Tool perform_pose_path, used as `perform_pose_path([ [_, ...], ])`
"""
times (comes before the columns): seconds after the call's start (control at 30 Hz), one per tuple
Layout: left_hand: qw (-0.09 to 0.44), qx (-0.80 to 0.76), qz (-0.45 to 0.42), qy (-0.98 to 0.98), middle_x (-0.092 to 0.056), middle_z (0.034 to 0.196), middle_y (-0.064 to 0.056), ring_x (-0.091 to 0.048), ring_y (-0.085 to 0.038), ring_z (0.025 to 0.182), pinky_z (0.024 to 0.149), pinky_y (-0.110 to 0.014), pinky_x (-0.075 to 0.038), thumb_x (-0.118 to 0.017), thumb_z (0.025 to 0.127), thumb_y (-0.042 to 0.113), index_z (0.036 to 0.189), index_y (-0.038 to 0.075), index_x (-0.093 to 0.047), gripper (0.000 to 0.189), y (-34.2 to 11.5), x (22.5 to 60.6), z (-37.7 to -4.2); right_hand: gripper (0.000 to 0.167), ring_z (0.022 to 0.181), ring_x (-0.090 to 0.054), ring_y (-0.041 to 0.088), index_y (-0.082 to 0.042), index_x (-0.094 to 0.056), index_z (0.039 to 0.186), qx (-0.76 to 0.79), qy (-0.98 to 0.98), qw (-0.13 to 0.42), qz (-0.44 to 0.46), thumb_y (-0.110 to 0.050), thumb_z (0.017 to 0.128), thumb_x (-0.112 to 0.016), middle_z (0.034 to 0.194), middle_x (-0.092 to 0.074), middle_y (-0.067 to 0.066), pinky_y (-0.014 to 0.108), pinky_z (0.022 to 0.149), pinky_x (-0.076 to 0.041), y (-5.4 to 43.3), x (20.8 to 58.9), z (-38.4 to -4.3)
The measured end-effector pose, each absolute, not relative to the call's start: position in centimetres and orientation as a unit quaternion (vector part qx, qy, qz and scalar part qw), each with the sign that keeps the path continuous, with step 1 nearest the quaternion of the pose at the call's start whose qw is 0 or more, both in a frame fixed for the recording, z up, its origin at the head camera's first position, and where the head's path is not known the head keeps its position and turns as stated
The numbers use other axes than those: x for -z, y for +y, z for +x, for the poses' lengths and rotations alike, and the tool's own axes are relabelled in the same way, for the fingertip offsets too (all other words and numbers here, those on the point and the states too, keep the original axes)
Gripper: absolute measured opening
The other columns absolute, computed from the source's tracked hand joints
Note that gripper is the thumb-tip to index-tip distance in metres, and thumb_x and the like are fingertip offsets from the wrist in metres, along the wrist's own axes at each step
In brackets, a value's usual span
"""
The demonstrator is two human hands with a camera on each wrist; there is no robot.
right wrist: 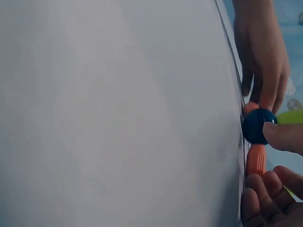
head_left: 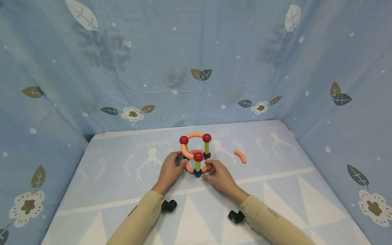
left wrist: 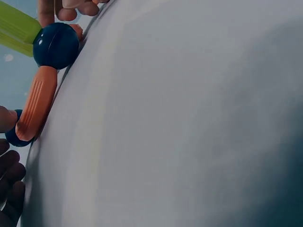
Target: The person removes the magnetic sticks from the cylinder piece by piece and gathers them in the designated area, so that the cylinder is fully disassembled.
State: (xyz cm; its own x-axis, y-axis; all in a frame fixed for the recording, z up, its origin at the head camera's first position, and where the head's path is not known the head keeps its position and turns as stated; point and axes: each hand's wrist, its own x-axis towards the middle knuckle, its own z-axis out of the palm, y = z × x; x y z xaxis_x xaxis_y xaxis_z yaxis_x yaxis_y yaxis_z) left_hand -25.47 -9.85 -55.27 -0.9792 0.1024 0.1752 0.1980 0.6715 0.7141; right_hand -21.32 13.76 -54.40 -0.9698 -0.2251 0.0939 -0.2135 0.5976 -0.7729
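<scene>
A ball-and-rod toy frame (head_left: 198, 166) stands on the table, with red balls (head_left: 198, 156) on top, green uprights and blue balls (left wrist: 56, 46) at the bottom. Curved orange bars join the blue balls in a ring. Two more curve between the red balls, and the front-right side of the top has none. My left hand (head_left: 171, 169) grips the frame's lower left, its thumb on an orange bar (left wrist: 38, 101). My right hand (head_left: 221, 176) holds the lower right, thumb at the front blue ball (right wrist: 258, 125) and bent fingers by an orange bar (right wrist: 256, 158).
One loose curved orange bar (head_left: 240, 157) lies to the right of the frame. Dark camera mounts (head_left: 235, 216) show at both wrists. A printed blue-and-white cloth (head_left: 284, 183) covers the table, and patterned blue curtains (head_left: 196, 41) hang behind it and at both sides.
</scene>
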Motion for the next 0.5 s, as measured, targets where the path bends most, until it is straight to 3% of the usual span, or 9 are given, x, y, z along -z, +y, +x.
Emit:
perform_pose_path([
  [0.23,0.055,0.412,-0.074,-0.907,-0.066,0.118,-0.011,-0.061,-0.027,0.108,0.095,-0.047,-0.050,-0.073,0.095,0.025,0.130,0.005,-0.064,0.041,-9.5,55.1,-26.4,0.036,0.083,-0.059,0.011,-0.009,-0.067,0.117,0.436,0.890,-0.010,-0.133,-0.019,0.086,-0.083,0.101,-0.064,-0.002,0.027,0.074,-0.052,12.8,54.5,-20.5],
  [0.5,0.051,0.414,-0.083,-0.905,-0.068,0.114,-0.011,-0.063,-0.026,0.104,0.092,-0.047,-0.051,-0.073,0.096,0.025,0.130,0.006,-0.066,0.039,-9.4,55.2,-27.0,0.034,0.082,-0.058,0.009,-0.010,-0.069,0.113,0.427,0.896,-0.014,-0.124,-0.023,0.086,-0.084,0.095,-0.062,-0.004,0.025,0.073,-0.052,12.3,54.8,-20.5],
])
